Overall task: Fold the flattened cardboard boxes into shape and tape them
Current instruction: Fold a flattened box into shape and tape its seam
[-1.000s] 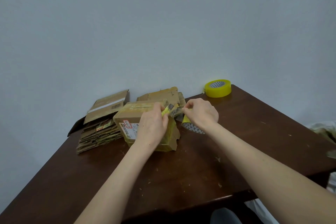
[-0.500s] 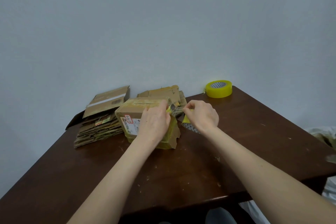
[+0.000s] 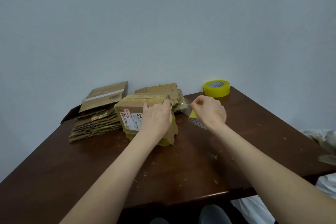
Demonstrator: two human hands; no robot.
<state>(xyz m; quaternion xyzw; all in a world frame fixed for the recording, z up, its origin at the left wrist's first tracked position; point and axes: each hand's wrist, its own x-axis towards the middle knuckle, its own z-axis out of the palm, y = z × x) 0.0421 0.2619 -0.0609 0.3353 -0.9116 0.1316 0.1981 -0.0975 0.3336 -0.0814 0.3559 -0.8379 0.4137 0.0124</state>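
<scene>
A taped brown cardboard box with a white label (image 3: 133, 114) stands at centre frame on the dark brown wooden table (image 3: 181, 169). The left hand (image 3: 157, 119) grips its upper right edge, fingers curled over the top. Just right of it, the right hand (image 3: 209, 112) clasps a yellow roll of packing tape (image 3: 193, 114), with a clear strip of tape (image 3: 182, 107) stretched from roll to box. A stack of flattened cardboard boxes (image 3: 94, 125) lies left of centre, and a second yellow tape roll (image 3: 216, 89) sits upper right.

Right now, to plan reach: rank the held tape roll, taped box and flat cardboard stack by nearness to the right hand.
1. held tape roll, in the right hand
2. taped box, just left
3. flat cardboard stack, far left
</scene>
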